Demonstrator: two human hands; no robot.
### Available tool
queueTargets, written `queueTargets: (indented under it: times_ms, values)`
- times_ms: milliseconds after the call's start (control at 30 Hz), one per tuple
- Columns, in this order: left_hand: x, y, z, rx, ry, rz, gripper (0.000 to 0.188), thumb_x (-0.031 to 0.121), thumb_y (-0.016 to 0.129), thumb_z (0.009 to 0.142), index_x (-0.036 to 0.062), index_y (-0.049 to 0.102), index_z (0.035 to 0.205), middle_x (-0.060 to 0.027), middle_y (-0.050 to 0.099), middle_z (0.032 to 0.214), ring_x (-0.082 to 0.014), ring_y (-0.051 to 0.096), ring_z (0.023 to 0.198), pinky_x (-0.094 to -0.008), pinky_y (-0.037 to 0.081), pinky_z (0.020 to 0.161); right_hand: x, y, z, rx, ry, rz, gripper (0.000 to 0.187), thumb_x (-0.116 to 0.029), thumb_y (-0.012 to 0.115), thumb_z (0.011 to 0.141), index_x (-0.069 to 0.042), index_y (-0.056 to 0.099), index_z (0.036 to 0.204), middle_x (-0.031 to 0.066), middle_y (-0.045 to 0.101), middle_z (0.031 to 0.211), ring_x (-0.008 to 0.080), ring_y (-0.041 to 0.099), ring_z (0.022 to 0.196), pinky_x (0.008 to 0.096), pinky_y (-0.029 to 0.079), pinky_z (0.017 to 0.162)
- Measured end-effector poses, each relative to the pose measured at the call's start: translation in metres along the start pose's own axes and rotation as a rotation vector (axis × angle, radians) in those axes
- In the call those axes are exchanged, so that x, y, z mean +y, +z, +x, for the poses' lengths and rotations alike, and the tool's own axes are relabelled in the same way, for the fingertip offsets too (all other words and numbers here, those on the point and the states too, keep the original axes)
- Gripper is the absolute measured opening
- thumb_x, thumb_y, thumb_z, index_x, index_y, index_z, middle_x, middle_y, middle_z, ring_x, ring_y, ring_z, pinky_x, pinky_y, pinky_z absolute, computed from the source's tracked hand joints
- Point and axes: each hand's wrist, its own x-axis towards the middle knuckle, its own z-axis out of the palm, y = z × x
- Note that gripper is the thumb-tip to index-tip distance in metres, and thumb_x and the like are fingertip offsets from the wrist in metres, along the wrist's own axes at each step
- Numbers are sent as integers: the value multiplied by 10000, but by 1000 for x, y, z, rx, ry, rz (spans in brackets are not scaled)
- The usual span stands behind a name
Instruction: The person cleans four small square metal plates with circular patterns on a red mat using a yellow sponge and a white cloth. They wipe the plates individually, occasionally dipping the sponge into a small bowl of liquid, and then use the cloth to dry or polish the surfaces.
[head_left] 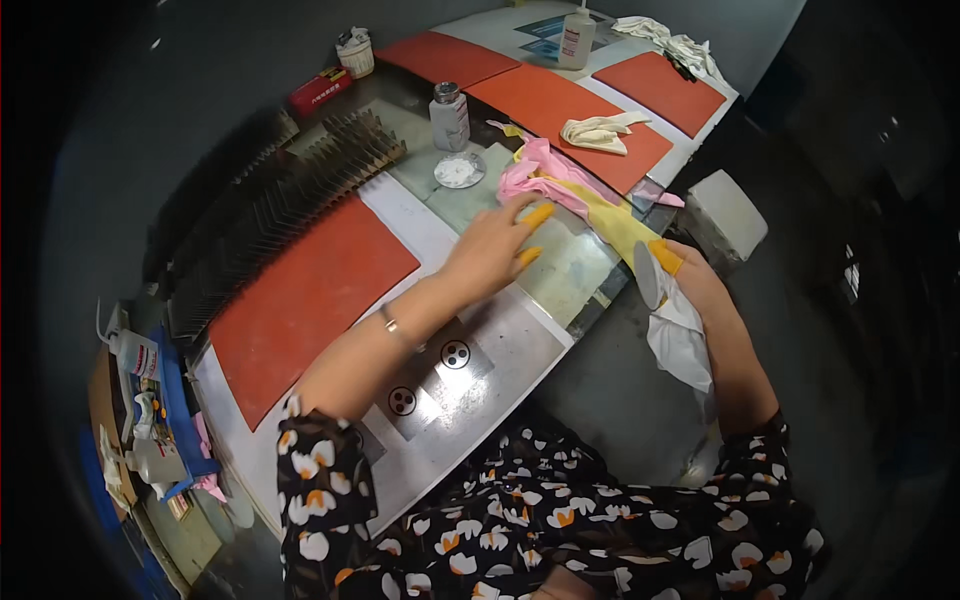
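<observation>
My left hand (492,248) reaches over the table, fingers apart, with yellow finger cots on two fingertips. One fingertip is close to a crumpled pink cloth (527,178); I cannot tell whether it touches. My right hand (698,280), past the table's right edge, is closed on a thin round grey disc (648,276) seen nearly edge-on. A yellow cloth (618,226) stretches from the pink cloth to this hand, and a white cloth (680,340) hangs below the disc. A dish of white material (460,173) and a pump-top bottle (449,118) stand beyond my left hand.
A dark slotted rack (285,205) runs along the left, beside a red mat (310,295). Farther off are more orange-red mats (540,95), folded white gloves (603,132) and a white squeeze bottle (576,40). A pale box (722,215) stands right of the table; a blue tray (178,410) lies far left.
</observation>
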Motion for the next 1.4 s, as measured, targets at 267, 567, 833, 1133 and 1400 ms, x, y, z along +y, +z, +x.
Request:
queueTargets:
  times_ms: [267,567,833,1133,1400]
  values:
    - [-63,113,126,-81,-135,-254,186,66,604,750,50,622,934,-109,538,1038,-281,522,978,-360,436,842,18,11,121,322,-506,-1372,205,-218,659,719,-52,592,820,174,638,733,355,633,721,438,497,665]
    - [-63,133,127,77,-94,-236,119,49,624,707,35,585,818,-110,541,919,-300,530,901,-371,432,791,37,-20,97,40,-422,-1444,116,-138,616,708,-31,593,745,196,606,642,390,614,640,482,485,588]
    - [-54,89,115,-61,-349,-92,292,143,559,801,84,605,1083,-136,609,1011,-302,548,978,-390,421,867,23,-7,90,4,-261,-1570,215,-202,571,769,-33,608,897,226,632,820,392,616,784,471,483,687]
    - [100,-15,-185,63,-555,75,449,189,647,773,26,519,1172,-139,555,1137,-336,510,1019,-415,397,874,9,91,2,-436,-327,-1280,357,-395,658,780,-60,610,894,177,634,742,380,607,727,435,464,633]
    - [132,19,-210,8,-641,133,583,267,699,694,-8,519,1176,-97,413,1349,-276,434,1082,-389,349,859,57,228,57,-581,-621,-1388,319,-339,609,787,-28,616,861,178,644,722,345,632,713,432,480,633]
